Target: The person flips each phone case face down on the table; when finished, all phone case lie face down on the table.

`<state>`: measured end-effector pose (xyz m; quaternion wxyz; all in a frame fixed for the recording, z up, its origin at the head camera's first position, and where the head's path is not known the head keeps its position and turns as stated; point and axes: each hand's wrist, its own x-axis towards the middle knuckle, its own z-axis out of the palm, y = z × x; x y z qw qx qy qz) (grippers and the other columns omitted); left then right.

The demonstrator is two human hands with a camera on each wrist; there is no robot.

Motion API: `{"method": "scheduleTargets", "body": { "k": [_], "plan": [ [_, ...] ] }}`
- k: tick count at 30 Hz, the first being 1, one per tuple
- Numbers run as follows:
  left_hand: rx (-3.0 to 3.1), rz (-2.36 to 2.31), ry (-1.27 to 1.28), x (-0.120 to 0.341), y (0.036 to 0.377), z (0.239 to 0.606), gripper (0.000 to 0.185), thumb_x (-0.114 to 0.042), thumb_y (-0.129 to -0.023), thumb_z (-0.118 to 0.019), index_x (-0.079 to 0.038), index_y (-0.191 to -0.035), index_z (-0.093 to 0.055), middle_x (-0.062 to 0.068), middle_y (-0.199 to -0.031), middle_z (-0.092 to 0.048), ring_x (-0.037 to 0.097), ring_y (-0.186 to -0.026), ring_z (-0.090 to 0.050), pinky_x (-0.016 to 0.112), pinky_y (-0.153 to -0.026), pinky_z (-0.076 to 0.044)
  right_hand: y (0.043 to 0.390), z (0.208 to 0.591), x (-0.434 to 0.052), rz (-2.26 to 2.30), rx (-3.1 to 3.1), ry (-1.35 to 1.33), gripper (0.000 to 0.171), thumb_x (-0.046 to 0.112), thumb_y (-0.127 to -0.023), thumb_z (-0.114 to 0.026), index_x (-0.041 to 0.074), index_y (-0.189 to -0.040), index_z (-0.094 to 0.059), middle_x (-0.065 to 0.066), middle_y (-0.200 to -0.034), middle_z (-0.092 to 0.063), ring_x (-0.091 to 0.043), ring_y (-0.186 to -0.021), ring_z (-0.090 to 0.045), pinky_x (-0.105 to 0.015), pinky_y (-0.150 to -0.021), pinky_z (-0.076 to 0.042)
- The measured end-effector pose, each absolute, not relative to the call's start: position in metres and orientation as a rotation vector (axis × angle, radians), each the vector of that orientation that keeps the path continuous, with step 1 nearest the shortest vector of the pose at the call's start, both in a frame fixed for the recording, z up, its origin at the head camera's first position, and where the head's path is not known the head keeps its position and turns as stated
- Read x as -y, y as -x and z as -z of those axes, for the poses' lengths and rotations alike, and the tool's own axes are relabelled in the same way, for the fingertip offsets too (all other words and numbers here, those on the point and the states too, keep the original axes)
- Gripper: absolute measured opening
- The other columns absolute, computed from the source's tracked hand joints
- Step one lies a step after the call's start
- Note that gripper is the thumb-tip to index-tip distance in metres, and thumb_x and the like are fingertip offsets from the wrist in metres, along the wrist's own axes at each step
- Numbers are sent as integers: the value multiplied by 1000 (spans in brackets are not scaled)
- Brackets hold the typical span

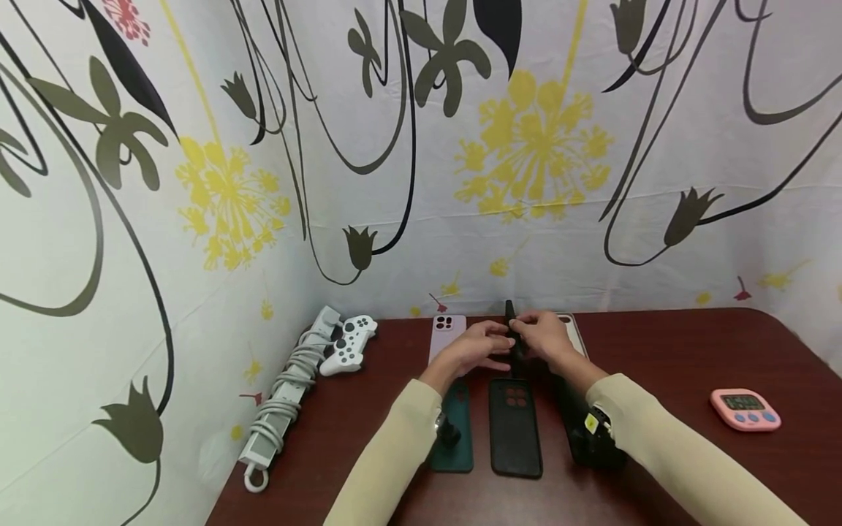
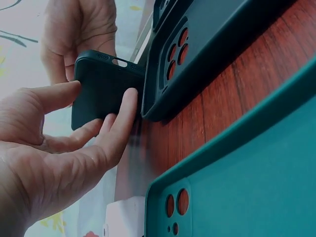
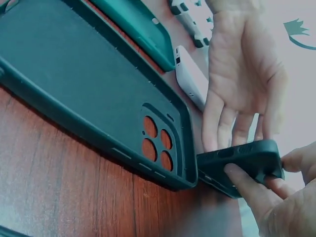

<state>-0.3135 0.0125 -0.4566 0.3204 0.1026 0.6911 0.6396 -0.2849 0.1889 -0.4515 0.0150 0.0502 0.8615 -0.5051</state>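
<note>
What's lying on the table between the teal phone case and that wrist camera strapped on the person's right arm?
A black phone case lies flat there, camera cutouts showing, between the teal case and the right wrist camera. The head view shows it.

Held phone case [image 3: 242, 165]: matt soft plastic/rubber. Table [image 1: 671, 358]: glossy dark wood. Timer [image 1: 745, 409]: pink plastic.

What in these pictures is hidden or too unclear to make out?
- Timer digits: too small and blurred in the head view.
- Clear case behind the hands: mostly covered by the right hand in the head view.
- Held dark case: its far end is hidden by the right hand in the left wrist view; the head view shows it edge-on.
- Teal case: cut off by the frame edge in the left wrist view.
</note>
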Motion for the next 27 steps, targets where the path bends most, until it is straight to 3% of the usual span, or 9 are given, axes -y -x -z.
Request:
{"method": "scheduleTargets", "body": {
  "k": [8, 16, 22, 27],
  "plan": [
    [-1929, -1655, -239, -18, 311, 457, 68, -21, -101, -74, -1, -157, -41, 22, -153, -51, 36, -131, -65, 47, -98, -63, 282, 446, -190, 1634, -2633, -208, 38, 28, -109, -57, -2, -130, -66, -24, -130, -65, -23, -92, -67, -29, -67, -57],
    [-1960, -1661, -235, -14, 312, 457, 71, -26, -98, -78, -7, -157, -43, 20, -158, -46, 34, -135, -62, 51, -106, -59, 283, 446, -191, 1742, -2552, -226, 37, 28, -109, -57, -1, -130, -66, -11, -107, -65, -14, -77, -61, -33, -69, -58],
    [-1951, -1732, -206, -13, 312, 459, 72, -21, -97, -79, -5, -157, -41, 21, -154, -50, 31, -132, -64, 48, -108, -58, 286, 444, -197, 1827, -2482, -245, 45, 32, -108, -57, -2, -137, -64, -20, -128, -65, -7, -86, -67, -26, -71, -62],
    [-1960, -1788, -145, -15, 313, 462, 75, -16, -95, -81, -5, -158, -41, 23, -154, -52, 31, -127, -67, 46, -100, -62, 288, 442, -201, 1919, -2398, -262, 47, 32, -109, -57, -3, -140, -61, -17, -129, -66, -4, -86, -69, -27, -74, -64]
  ]
}}
